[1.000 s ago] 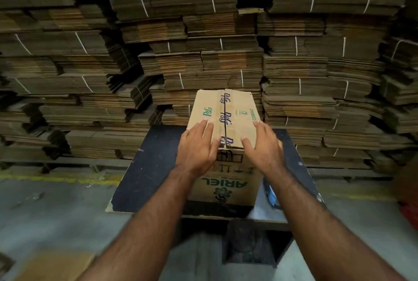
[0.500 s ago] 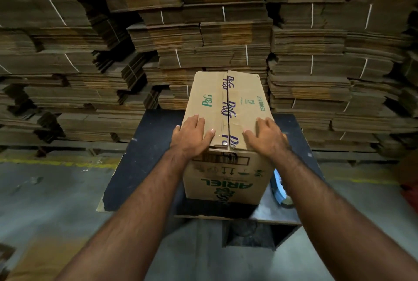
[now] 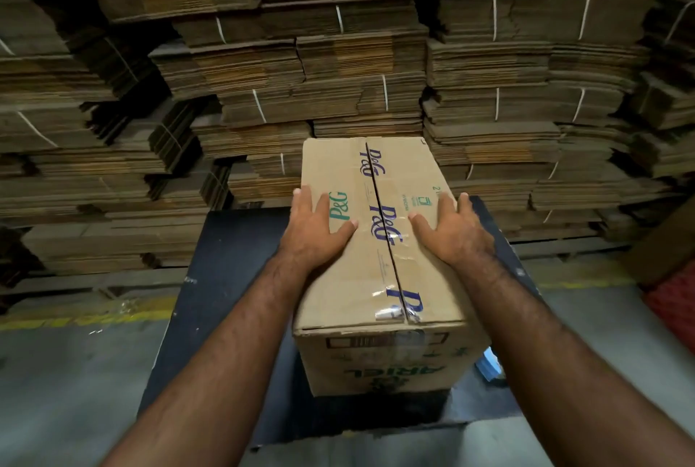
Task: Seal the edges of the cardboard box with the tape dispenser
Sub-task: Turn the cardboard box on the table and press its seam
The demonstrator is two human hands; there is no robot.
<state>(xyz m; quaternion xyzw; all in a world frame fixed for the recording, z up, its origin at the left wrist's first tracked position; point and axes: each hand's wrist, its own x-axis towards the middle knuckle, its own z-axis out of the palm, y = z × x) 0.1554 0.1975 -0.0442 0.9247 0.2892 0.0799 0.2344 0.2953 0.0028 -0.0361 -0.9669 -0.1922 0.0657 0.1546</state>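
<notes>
Both grips flat, holding nothing: left hand [image 3: 314, 231], right hand [image 3: 451, 231] now sliding further up brown printed cardboard box [image 3: 380, 267] | box sitting on dark surface [image 3: 210, 301] | flaps pressed, seam awaiting tape.

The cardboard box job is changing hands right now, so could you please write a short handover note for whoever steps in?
Left hand: flat on the left top flap of the cardboard box, fingers straight.
Right hand: flat on the right top flap, likewise.
The box stands on the dark table, flaps closed and meeting at the centre seam.
A blue object, possibly the tape dispenser, peeks out at the box's right; it is mostly hidden.
Done: flaps folded down. Only old tape scraps show.
Left: tape the seam and edges.
</notes>
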